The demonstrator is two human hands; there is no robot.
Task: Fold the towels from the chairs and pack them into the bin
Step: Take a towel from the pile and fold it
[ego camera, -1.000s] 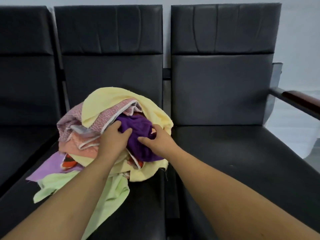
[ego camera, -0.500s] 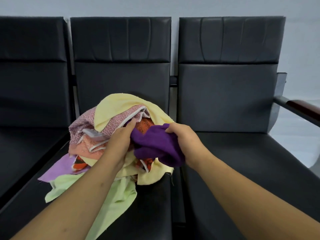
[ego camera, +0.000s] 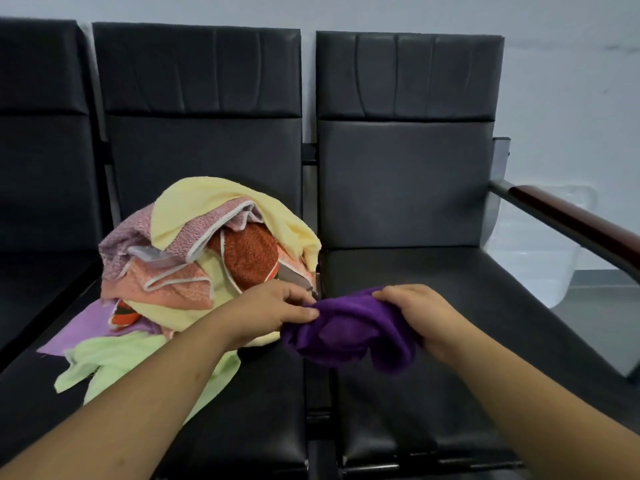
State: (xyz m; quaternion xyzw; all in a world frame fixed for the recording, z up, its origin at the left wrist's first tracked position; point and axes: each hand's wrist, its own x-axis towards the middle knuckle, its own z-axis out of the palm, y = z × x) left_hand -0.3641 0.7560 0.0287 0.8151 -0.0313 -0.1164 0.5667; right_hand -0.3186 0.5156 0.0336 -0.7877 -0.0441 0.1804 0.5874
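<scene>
Both forearms are bare & reach fwd from the bottom edge, converging slightly. L hand (ego camera: 277,310) is palm-down just in front of the towel pile (ego camera: 207,258), at the pile's front-right corner. Its thumb & fingertips pinch the left edge of the purple towel (ego camera: 349,334). R hand (ego camera: 419,313) is further right of the pile, back of hand up, wrist bent a bit. Its fingers are curled over the top of the same towel w/ the cloth bunched under the palm. The hands are near each other but not touching, w/ the towel sagging btwn them in loose folds.

The purple towel is right of the pile & a bit nearer the camera, clear of it, over the front of the right chair (ego camera: 408,168). Can't tell if it touches that seat.

The pile sits on the seat of the middle chair (ego camera: 207,133), up against its backrest:
- yellow towel (ego camera: 207,199) draped over the top
- rust-orange towel (ego camera: 252,254) balled up on the right side
- pink towel (ego camera: 173,282) w/ white trim on the left
- light green towel (ego camera: 114,358) & lilac towel (ego camera: 83,327) spilling out at front-left

A left chair (ego camera: 41,168) stands left of the pile. Far right of the pile is a wood-topped armrest (ego camera: 568,220). Beyond that is a pale see-through shape (ego camera: 547,254), too blurry to say what it is.
</scene>
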